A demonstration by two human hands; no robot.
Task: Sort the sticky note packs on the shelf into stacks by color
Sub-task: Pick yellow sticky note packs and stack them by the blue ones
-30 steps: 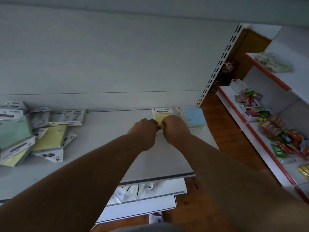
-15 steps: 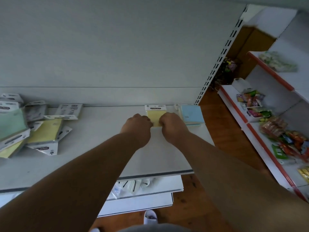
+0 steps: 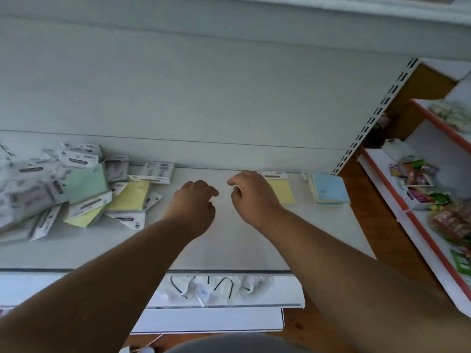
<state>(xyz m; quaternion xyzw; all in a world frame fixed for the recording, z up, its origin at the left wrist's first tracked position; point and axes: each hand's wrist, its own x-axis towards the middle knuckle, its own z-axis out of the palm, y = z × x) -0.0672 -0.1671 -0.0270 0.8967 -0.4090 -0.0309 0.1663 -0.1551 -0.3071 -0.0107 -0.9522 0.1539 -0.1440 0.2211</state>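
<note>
Sticky note packs [image 3: 84, 192] lie jumbled at the shelf [image 3: 229, 245] left end. Left hand [image 3: 193, 202] and right hand [image 3: 252, 197] hover loosely curled, holding nothing, beside the yellow pack [image 3: 281, 191]; the next move likely calls for fetching another pack

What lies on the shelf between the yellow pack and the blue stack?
Only bare shelf: the head view shows a clear gap between the yellow pack and the blue stack.

Right hand [image 3: 251, 197] hides yellow pack [image 3: 281, 191] left part; pile of packs [image 3: 38, 189] blurred, cut by left edge.
</note>
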